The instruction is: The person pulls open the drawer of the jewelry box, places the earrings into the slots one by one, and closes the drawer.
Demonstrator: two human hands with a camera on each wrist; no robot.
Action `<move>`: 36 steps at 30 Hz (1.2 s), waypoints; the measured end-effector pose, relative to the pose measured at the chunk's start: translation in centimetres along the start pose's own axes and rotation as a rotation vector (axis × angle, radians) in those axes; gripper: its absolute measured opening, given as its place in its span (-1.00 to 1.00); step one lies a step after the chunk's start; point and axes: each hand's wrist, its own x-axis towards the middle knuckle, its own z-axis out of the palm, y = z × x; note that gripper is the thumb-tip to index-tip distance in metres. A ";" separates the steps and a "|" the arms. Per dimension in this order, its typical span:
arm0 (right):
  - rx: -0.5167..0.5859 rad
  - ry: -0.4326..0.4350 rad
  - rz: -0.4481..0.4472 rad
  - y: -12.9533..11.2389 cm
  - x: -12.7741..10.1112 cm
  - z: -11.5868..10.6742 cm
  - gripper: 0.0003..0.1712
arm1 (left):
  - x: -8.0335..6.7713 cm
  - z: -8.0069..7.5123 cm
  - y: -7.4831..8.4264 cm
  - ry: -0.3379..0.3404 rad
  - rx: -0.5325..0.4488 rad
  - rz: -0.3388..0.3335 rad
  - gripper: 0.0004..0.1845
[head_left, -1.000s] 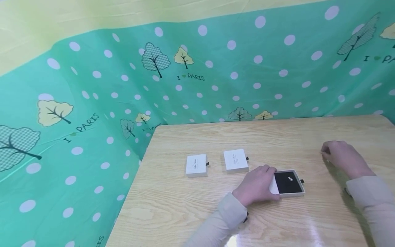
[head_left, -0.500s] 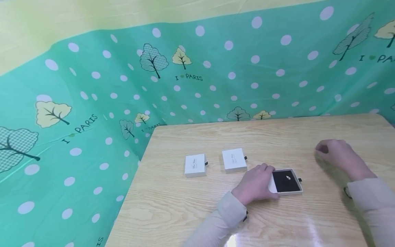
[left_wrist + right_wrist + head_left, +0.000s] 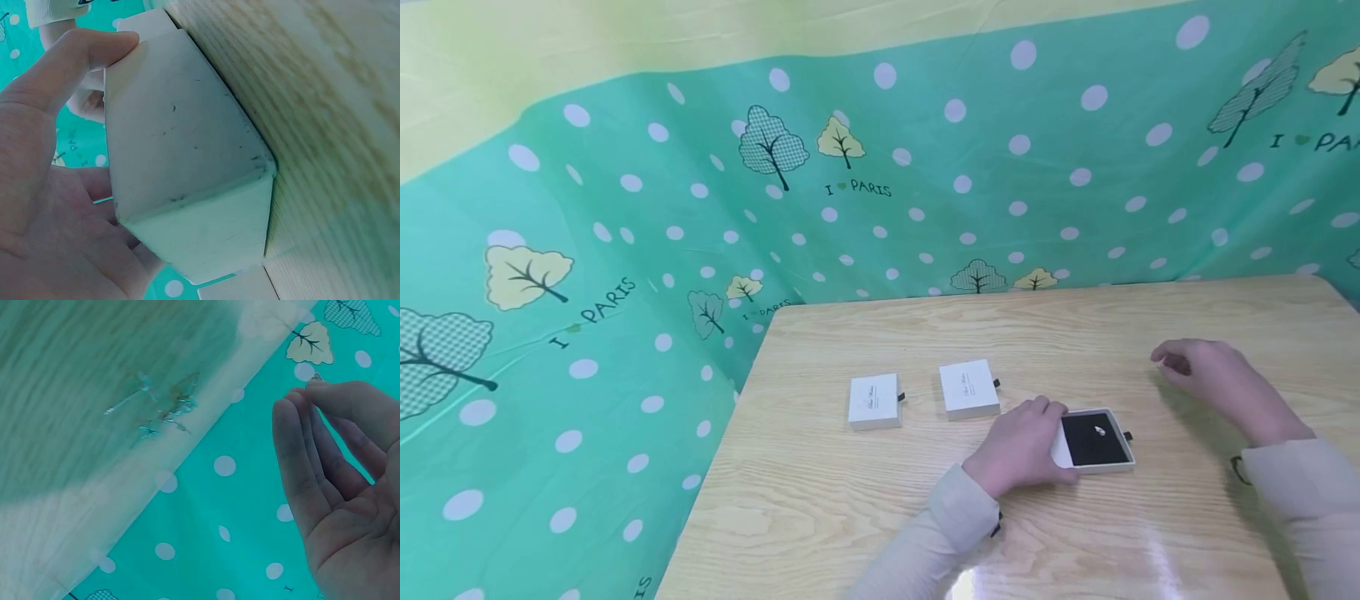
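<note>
My left hand grips the sleeve of a small white jewellery box, thumb on one side and fingers on the other. Its tray is slid partly out to the right, showing a black pad. On the pad sits a small silver jewellery piece. Up and to the right of the box, over the table, my right hand pinches a tiny shiny piece between thumb and fingertips; its exact kind I cannot tell. In the right wrist view the other fingers are bent loosely.
Two closed white boxes, a left one and a middle one, lie left of the held box. Several small shiny pieces lie on the wooden table. A green dotted cloth hangs behind.
My right hand has moved left toward the open box, with the tiny piece between its fingertips. My left hand and the box have kept their place.
</note>
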 end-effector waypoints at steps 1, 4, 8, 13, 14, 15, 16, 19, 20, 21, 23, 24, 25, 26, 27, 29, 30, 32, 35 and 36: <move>0.000 0.003 -0.003 -0.2 0.0 0.0 -0.80 | 0.0 0.0 0.0 0.001 0.000 0.001 -0.12; -0.002 0.002 0.000 -0.6 -0.1 -0.1 -0.78 | 0.0 0.0 0.0 -0.001 -0.001 0.000 -0.13; -0.003 0.015 -0.004 -1.1 -0.1 0.0 -0.77 | 0.0 0.1 -0.1 -0.003 0.000 0.000 -0.13; -0.008 0.056 -0.039 -1.6 -0.2 0.2 -0.81 | 0.0 0.0 -0.1 0.002 -0.001 0.002 -0.14; -0.011 0.062 -0.045 -1.6 -0.2 0.2 -0.81 | 0.0 0.0 -0.1 0.003 -0.003 0.003 -0.15; -0.012 0.066 -0.049 -1.7 -0.3 0.2 -0.81 | 0.0 0.0 -0.1 0.003 -0.004 0.003 -0.14; -0.011 0.069 -0.053 -1.8 -0.3 0.2 -0.81 | 0.0 0.0 -0.1 0.003 -0.005 0.004 -0.14; 0.002 0.088 -0.070 -2.2 -0.5 0.2 -0.82 | 0.0 0.0 -0.1 0.003 -0.007 0.006 -0.13; 0.007 0.092 -0.076 -2.3 -0.5 0.2 -0.83 | 0.0 0.0 -0.1 0.004 -0.007 0.007 -0.13; 0.015 0.094 -0.079 -2.5 -0.6 0.2 -0.83 | -0.1 0.0 -0.1 0.004 -0.007 0.008 -0.13; 0.027 0.094 -0.078 -2.9 -0.7 0.1 -0.86 | -0.1 0.0 -0.1 0.007 -0.008 0.009 -0.13; 0.034 0.083 -0.071 -3.1 -0.7 0.1 -0.86 | -0.1 0.0 -0.1 0.007 -0.008 0.009 -0.13; 0.042 0.068 -0.066 -3.2 -0.7 0.0 -0.85 | -0.1 0.0 -0.2 0.008 -0.008 0.010 -0.13; 0.048 0.055 -0.061 -3.3 -0.7 -0.1 -0.84 | -0.1 0.0 -0.2 0.008 -0.008 0.010 -0.13; 0.057 0.041 -0.055 -3.5 -0.8 -0.1 -0.83 | -0.1 0.1 -0.2 0.008 -0.009 0.010 -0.13; 0.075 0.012 -0.041 -3.8 -0.9 -0.2 -0.80 | -0.1 0.1 -0.2 0.007 -0.010 0.009 -0.13; 0.088 -0.002 -0.040 -3.8 -0.9 -0.2 -0.79 | -0.1 0.1 -0.2 0.006 -0.010 0.009 -0.13; 0.097 -0.017 -0.034 -4.1 -1.0 -0.2 -0.78 | -0.1 0.1 -0.2 0.006 -0.013 0.007 -0.14; 0.105 -0.022 -0.035 -4.2 -1.2 -0.1 -0.78 | -0.1 0.1 -0.2 0.005 -0.012 0.005 -0.16; 0.105 -0.012 -0.042 -4.2 -1.3 0.0 -0.79 | -0.1 0.1 -0.2 0.005 -0.012 0.005 -0.17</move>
